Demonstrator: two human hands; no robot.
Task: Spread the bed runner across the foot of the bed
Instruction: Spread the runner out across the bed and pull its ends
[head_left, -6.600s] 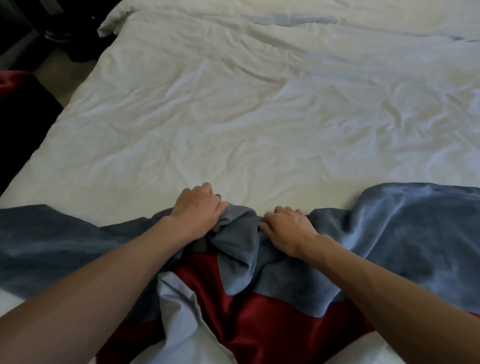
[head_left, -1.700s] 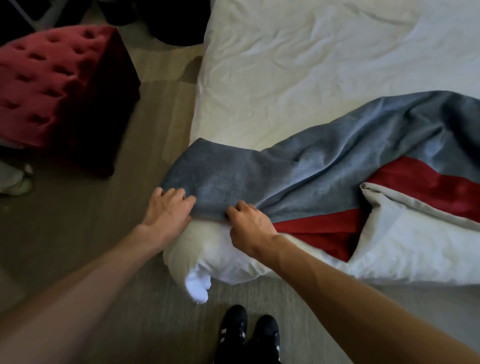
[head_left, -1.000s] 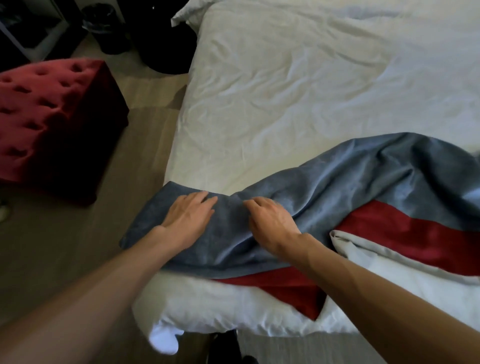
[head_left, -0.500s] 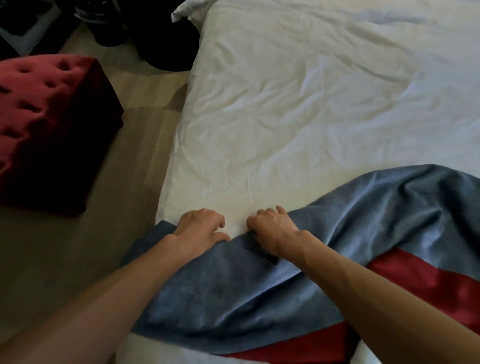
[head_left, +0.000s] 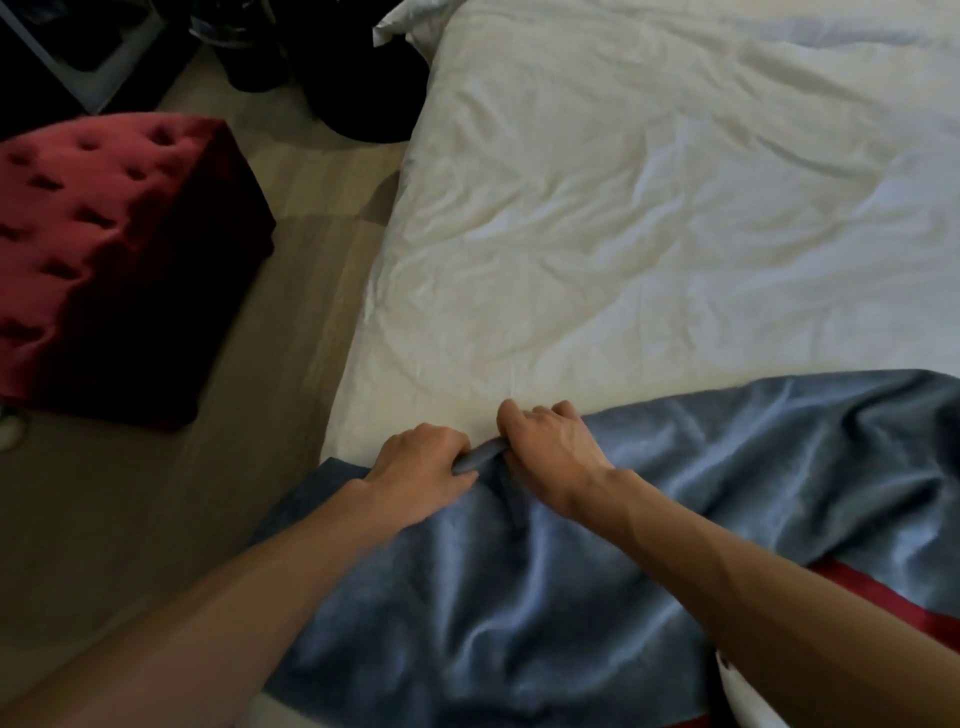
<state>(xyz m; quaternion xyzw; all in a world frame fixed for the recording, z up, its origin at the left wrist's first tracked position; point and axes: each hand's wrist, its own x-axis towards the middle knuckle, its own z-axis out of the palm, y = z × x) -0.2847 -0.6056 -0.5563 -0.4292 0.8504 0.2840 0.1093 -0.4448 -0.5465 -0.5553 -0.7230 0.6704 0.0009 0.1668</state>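
At the left corner of the foot of the bed, my two hands are side by side on the bed runner. My left hand is closed, the fingers curled over the far edge of the grey-blue cloth, and a small roll of the cloth comes out between it and my right hand. My right hand is also closed on the same edge, knuckles up, its fingertips tucked under the fabric, so I cannot see them. The two hands are almost touching.

The runner lies in folds across the near part of the bed, from the left corner, where it hangs a little over the side, to the right border of the view. It is not flat; there are many wrinkles, mostly on the right. A red stripe of the runner shows at the lower right, beside my right forearm. Beyond the runner the white sheet is bare and creased. On the floor to the left stands a red tufted ottoman, well apart from the bed.
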